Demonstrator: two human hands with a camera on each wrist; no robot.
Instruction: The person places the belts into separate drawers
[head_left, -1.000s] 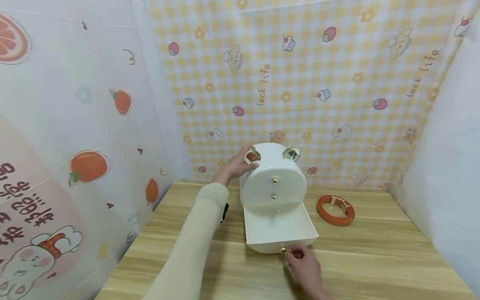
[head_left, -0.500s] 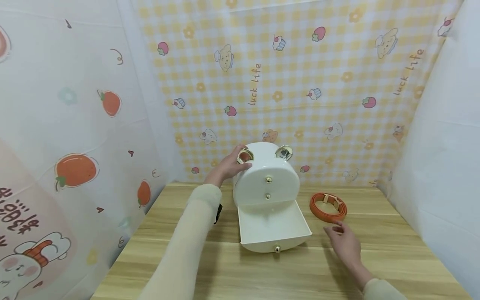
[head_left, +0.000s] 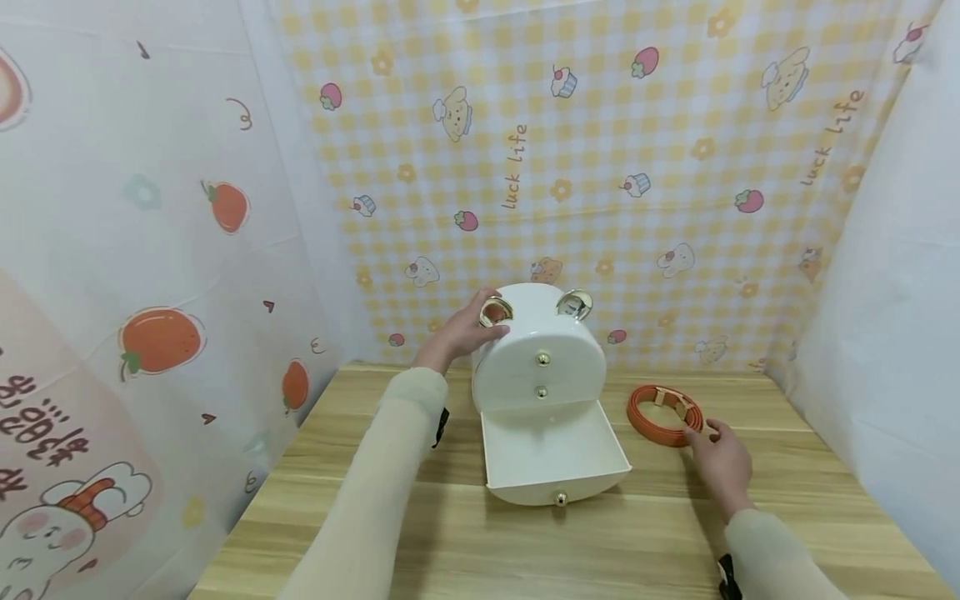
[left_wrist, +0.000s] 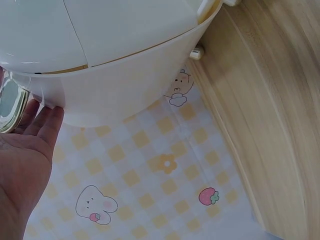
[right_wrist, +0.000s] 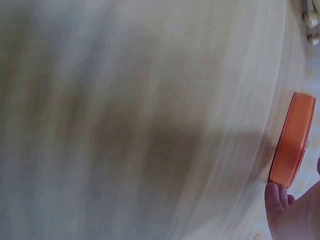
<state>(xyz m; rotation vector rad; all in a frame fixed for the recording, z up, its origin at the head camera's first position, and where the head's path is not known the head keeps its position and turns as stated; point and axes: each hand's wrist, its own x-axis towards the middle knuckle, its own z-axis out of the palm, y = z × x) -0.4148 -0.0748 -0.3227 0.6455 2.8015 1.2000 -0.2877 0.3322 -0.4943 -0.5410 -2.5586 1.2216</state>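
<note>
A white drawer box (head_left: 540,362) with gold ears and gold knobs stands upright, its bottom drawer (head_left: 555,446) pulled out. My left hand (head_left: 467,329) holds the top left of the box around one ear (head_left: 496,312), thumb on top. In the left wrist view, the fingers (left_wrist: 50,125) lie against the white shell. A coiled orange belt (head_left: 651,432) with gold-coloured fittings lies right of the box. At its right edge is my right hand (head_left: 722,465), fingertips touching the coil and thumb apart. The right wrist view shows the fingers (right_wrist: 274,200) at the belt's end.
The wooden table (head_left: 600,554) carries the box and belt. A yellow checked cloth (head_left: 600,158) hangs behind, with a printed white cloth (head_left: 247,350) on the left and a plain white one (head_left: 892,333) on the right.
My right hand has let go of the bottom drawer's knob and moved right and away from me to the belt. The left hand stays on the box; the drawer remains out.
</note>
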